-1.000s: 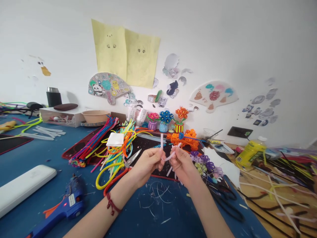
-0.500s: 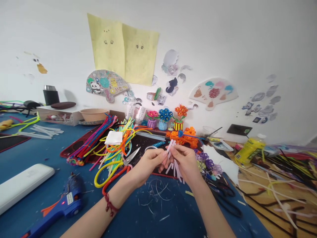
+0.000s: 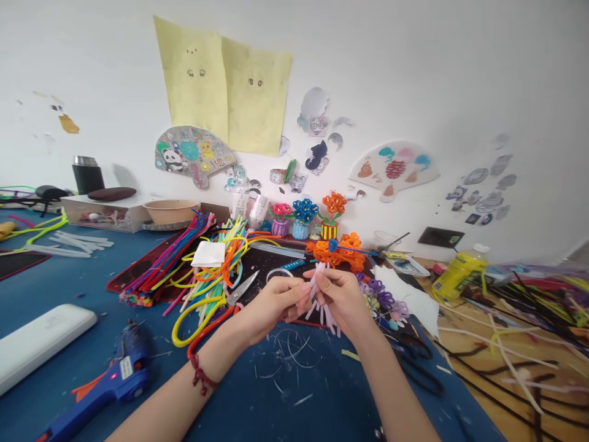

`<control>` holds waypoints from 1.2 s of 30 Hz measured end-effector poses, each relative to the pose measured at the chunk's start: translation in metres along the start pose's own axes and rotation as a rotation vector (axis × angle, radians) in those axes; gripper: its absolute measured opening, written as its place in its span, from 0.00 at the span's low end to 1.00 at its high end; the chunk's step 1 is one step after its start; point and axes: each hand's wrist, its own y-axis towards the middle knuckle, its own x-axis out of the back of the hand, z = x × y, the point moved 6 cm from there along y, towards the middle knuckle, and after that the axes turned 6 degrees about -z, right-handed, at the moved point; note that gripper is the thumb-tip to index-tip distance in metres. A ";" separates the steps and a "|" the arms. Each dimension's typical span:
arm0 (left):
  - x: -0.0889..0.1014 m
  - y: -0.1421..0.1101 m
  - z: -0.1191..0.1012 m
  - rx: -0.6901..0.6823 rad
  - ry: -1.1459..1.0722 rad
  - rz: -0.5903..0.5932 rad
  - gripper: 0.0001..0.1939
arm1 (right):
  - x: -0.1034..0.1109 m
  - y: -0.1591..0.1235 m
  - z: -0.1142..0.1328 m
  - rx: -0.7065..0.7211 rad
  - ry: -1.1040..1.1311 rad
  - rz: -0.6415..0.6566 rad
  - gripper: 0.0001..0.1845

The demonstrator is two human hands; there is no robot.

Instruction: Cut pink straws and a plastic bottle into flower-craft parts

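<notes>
My left hand (image 3: 271,305) and my right hand (image 3: 339,298) meet above the blue table (image 3: 294,399), both pinched on a small bundle of pale pink pipe cleaner pieces (image 3: 318,294). Short ends of the bundle stick up between my fingertips and longer ends hang down under my right hand. A red string bracelet (image 3: 199,376) is on my left wrist. Scissors (image 3: 243,288) lie just left of my left hand.
A heap of coloured pipe cleaners (image 3: 202,264) lies at centre left. A blue glue gun (image 3: 110,387) and a white case (image 3: 41,337) are at the lower left. Small pipe-cleaner flower pots (image 3: 304,221), orange flowers (image 3: 340,248) and purple flowers (image 3: 384,304) are behind my hands. A yellow bottle (image 3: 458,273) stands at the right.
The pink piece that was looped between my hands is now folded into a bundle with the other short pieces. My hands have come closer together and sunk slightly.
</notes>
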 end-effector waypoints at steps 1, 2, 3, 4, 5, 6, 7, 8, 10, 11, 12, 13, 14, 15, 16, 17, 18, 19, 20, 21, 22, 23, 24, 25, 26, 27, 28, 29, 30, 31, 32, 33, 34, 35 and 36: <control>0.000 0.000 -0.001 -0.002 -0.011 0.007 0.23 | -0.001 0.000 0.000 -0.009 0.020 0.003 0.15; -0.001 0.000 -0.001 -0.004 -0.020 0.012 0.22 | -0.001 0.000 0.000 -0.019 0.039 0.003 0.16; -0.001 -0.001 -0.002 -0.004 -0.025 0.017 0.22 | -0.002 -0.001 0.000 -0.030 0.055 0.002 0.16; -0.002 -0.001 -0.002 -0.005 -0.027 0.020 0.22 | -0.002 -0.001 0.000 -0.040 0.066 0.002 0.16; -0.002 -0.001 -0.002 -0.006 -0.025 0.021 0.22 | -0.002 -0.001 0.000 -0.049 0.072 0.003 0.17; -0.002 -0.001 -0.002 -0.006 -0.019 0.020 0.22 | -0.002 -0.001 0.000 -0.054 0.073 0.002 0.17; -0.002 -0.001 -0.002 -0.004 -0.008 0.016 0.22 | -0.002 -0.001 0.000 -0.056 0.069 0.001 0.16; -0.002 -0.001 -0.002 -0.001 0.008 0.006 0.23 | -0.001 -0.001 0.000 -0.053 0.064 -0.004 0.16; 0.000 0.000 -0.002 -0.011 0.059 -0.033 0.23 | 0.001 0.000 0.001 -0.031 0.052 -0.035 0.14; 0.001 0.001 -0.002 -0.029 0.095 -0.063 0.22 | 0.002 0.001 0.002 -0.014 0.049 -0.065 0.13; 0.004 0.002 -0.004 -0.067 0.139 -0.109 0.20 | 0.004 0.001 0.003 0.006 0.050 -0.104 0.13; 0.007 0.002 -0.006 -0.121 0.206 -0.170 0.18 | 0.006 0.002 0.004 0.025 0.055 -0.146 0.12; 0.010 0.001 -0.009 -0.187 0.306 -0.242 0.15 | 0.008 0.002 0.005 0.042 0.062 -0.188 0.12; 0.013 0.000 -0.013 -0.260 0.440 -0.319 0.12 | 0.010 0.002 0.006 0.053 0.073 -0.227 0.12; 0.015 -0.003 -0.017 -0.336 0.602 -0.392 0.11 | 0.011 0.002 0.006 0.059 0.086 -0.260 0.13; 0.015 -0.007 -0.020 -0.409 0.776 -0.450 0.10 | 0.011 0.002 0.006 0.060 0.099 -0.283 0.13; 0.013 -0.010 -0.022 -0.475 0.941 -0.488 0.09 | 0.011 0.001 0.005 0.059 0.111 -0.299 0.13; 0.011 -0.013 -0.022 -0.531 1.079 -0.509 0.09 | 0.010 0.001 0.004 0.055 0.123 -0.308 0.12; 0.010 -0.016 -0.022 -0.575 1.181 -0.521 0.09 | 0.009 0.000 0.003 0.052 0.135 -0.315 0.12; 0.008 -0.018 -0.021 -0.601 1.253 -0.526 0.10 | 0.007 0.000 0.002 0.048 0.145 -0.318 0.12; 0.008 -0.019 -0.020 -0.612 1.303 -0.529 0.11 | 0.005 -0.001 0.001 0.042 0.154 -0.319 0.12; 0.008 -0.020 -0.020 -0.613 1.336 -0.528 0.13 | 0.003 -0.002 0.000 0.035 0.163 -0.319 0.12; 0.008 -0.020 -0.019 -0.608 1.358 -0.526 0.13 | 0.002 -0.003 -0.001 0.029 0.169 -0.320 0.12; 0.008 -0.020 -0.019 -0.599 1.374 -0.525 0.14 | 0.000 -0.004 -0.001 0.023 0.173 -0.322 0.12; 0.007 -0.020 -0.019 -0.593 1.387 -0.526 0.15 | -0.001 -0.004 -0.002 0.018 0.176 -0.326 0.12; 0.007 -0.020 -0.019 -0.592 1.400 -0.531 0.15 | -0.002 -0.005 -0.002 0.017 0.178 -0.332 0.12; 0.007 -0.020 -0.019 -0.590 1.417 -0.536 0.16 | -0.002 -0.005 -0.002 0.018 0.181 -0.340 0.12; 0.006 -0.020 -0.019 -0.591 1.440 -0.541 0.16 | -0.002 -0.006 -0.002 0.019 0.184 -0.348 0.13; 0.006 -0.020 -0.019 -0.600 1.470 -0.544 0.16 | -0.002 -0.006 -0.002 0.019 0.188 -0.353 0.13; 0.005 -0.020 -0.019 -0.618 1.509 -0.543 0.16 | -0.002 -0.006 -0.003 0.015 0.192 -0.354 0.13; 0.003 -0.020 -0.019 -0.647 1.556 -0.544 0.15 | -0.003 -0.006 -0.003 0.012 0.196 -0.353 0.13; 0.001 -0.020 -0.019 -0.690 1.608 -0.549 0.14 | -0.003 -0.006 -0.004 0.007 0.199 -0.352 0.13; -0.001 -0.021 -0.020 -0.744 1.662 -0.564 0.14 | -0.004 -0.006 -0.005 0.001 0.202 -0.351 0.14; -0.003 -0.022 -0.021 -0.801 1.714 -0.584 0.13 | -0.004 -0.007 -0.006 -0.004 0.206 -0.352 0.14; -0.005 -0.024 -0.023 -0.850 1.759 -0.607 0.13 | -0.004 -0.007 -0.006 -0.009 0.213 -0.355 0.14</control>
